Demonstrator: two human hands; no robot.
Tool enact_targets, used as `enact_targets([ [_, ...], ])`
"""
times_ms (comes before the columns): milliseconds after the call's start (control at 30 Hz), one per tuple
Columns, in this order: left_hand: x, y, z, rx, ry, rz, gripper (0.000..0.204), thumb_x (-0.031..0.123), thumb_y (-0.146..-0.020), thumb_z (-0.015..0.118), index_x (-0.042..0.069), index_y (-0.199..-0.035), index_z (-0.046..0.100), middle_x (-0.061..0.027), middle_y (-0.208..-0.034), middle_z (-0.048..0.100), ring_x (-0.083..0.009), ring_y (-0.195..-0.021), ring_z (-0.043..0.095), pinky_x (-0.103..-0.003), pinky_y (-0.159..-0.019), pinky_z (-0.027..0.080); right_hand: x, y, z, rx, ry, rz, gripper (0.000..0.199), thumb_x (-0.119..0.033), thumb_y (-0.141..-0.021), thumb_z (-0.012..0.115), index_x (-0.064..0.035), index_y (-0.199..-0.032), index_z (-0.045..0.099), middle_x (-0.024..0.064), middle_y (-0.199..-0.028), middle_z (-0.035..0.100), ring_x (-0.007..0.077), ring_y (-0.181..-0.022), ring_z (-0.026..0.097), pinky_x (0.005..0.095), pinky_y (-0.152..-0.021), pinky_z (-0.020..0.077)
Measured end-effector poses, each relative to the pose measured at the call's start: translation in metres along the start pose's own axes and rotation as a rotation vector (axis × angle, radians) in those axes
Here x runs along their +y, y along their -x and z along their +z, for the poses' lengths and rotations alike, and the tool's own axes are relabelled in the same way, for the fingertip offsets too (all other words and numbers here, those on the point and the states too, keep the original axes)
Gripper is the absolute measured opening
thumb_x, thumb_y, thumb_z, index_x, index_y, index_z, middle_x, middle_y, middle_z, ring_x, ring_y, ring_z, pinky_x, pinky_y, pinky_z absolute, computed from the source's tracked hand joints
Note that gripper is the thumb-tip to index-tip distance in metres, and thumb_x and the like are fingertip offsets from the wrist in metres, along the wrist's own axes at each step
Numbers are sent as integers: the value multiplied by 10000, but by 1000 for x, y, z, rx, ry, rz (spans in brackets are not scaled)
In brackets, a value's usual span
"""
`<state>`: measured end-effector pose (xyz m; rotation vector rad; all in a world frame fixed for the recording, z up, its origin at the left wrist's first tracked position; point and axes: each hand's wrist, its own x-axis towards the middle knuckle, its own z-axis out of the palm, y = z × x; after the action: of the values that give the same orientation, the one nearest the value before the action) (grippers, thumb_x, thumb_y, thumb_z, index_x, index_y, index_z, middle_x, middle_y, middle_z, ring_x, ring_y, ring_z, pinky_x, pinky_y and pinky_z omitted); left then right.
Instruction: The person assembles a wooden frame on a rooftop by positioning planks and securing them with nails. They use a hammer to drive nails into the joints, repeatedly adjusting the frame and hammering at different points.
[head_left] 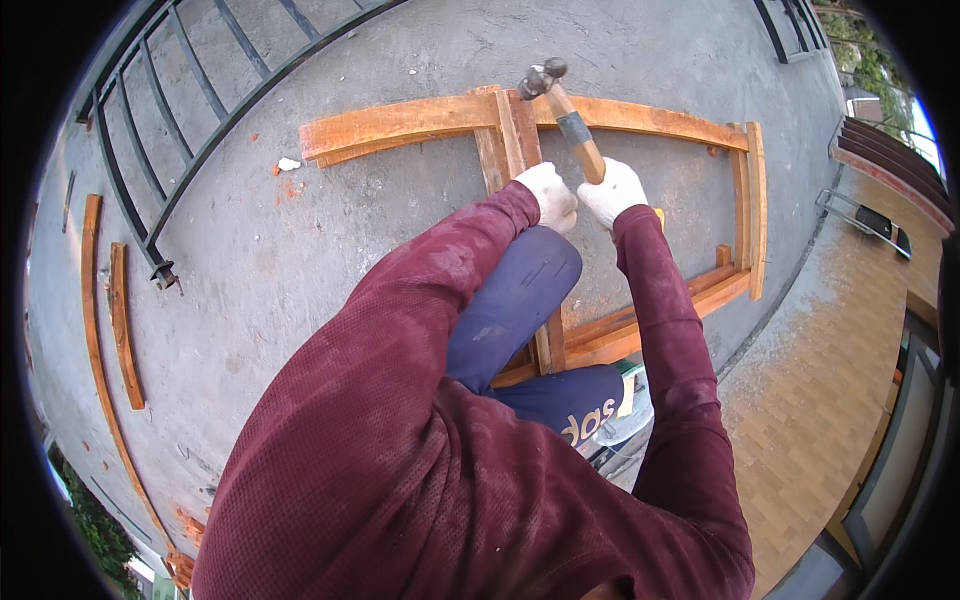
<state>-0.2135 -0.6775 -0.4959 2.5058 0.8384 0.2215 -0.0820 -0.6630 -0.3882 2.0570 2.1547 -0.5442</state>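
Note:
My right hand (613, 192), in a white glove, is closed around the handle of a hammer (574, 128). The dark, rounded metal head is raised at the far end of its wooden handle, over the upper rail of a wooden frame (635, 118). Beside it, my left hand (551, 196), also gloved, is curled closed above my knee, near the crosspieces (509, 140) of the frame. Whatever its fingers hold, if anything, is hidden. The frame lies on the concrete floor, partly covered by my legs.
Dark metal railings (190, 140) lie at the far left. Loose wooden strips (122, 325) rest on the left of the concrete floor (290, 240). A hand saw (880, 228) lies on the tiled floor (800, 430) at the right, which has pale sawdust along its edge.

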Motion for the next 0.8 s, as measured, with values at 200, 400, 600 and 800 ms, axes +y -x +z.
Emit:
enact_targets([
  [200,-12,4,4,75,16,-22,354,387,-897,540,139,-761,752,-109,-738,737,-301,-710,724,-429,-761,511,-82,33,-136,77,-776,-27,223,-107,-813,730,-2,-981,627,63,-717,630,136,-557,616,316,-527,506],
  [400,-5,1,0,16,16,-12,362,401,-921,531,142,-798,752,-116,-771,742,-313,-755,720,-427,-795,488,-104,25,-245,802,-318,-718,72,-24,-866,679,15,-927,688,119,-759,691,262,-704,708,364,-696,587],
  [600,-8,2,-2,-45,16,-41,361,392,-911,519,146,-819,766,-116,-814,753,-300,-787,729,-428,-805,496,-33,13,-33,424,-414,-172,180,-128,-837,686,26,-928,673,97,-783,693,231,-743,693,349,-755,560],
  [800,-8,3,-4,36,42,-37,324,378,-874,554,156,-823,785,-127,-790,750,-309,-787,741,-419,-822,515,-35,44,-85,-115,-941,177,198,-56,-794,695,-13,-967,608,53,-668,581,147,-447,547,324,-422,482],
])
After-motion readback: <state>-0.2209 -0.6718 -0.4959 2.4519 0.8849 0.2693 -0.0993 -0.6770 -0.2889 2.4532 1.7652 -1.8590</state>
